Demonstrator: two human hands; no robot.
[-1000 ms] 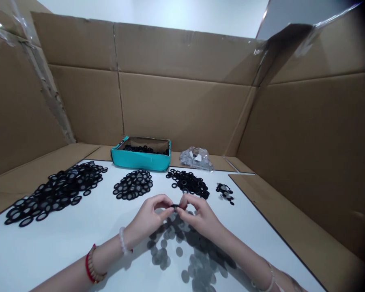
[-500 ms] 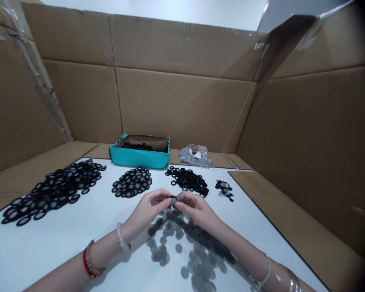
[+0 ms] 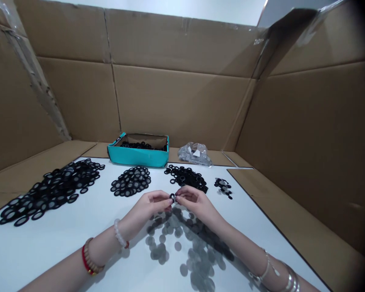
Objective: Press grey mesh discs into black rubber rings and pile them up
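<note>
My left hand [image 3: 152,206] pinches a small black ring [image 3: 172,197] between thumb and fingertips, just above the table. Close against it, my right hand [image 3: 200,206] is closed on a thin translucent grey disc [image 3: 175,199], seen nearly edge-on. Whether the disc touches the ring I cannot tell. Below both hands lie many loose grey discs [image 3: 197,263], spread over the white table. Just beyond my fingers is a pile of black rings [image 3: 187,178]. Left of that sits a heap of rings with grey discs in them [image 3: 131,181].
A larger heap of disc-filled rings [image 3: 54,188] stretches along the left. At the back stand a teal box [image 3: 136,156] of black rings and a clear plastic bag [image 3: 194,154]. A small cluster of black and grey pieces [image 3: 223,187] lies right. Cardboard walls [image 3: 182,105] enclose the white table [image 3: 109,215].
Half a second ago the grey disc was against the ring, facing me, between both hands. Now the ring has turned in my left fingers and the disc shows edge-on by my right.
</note>
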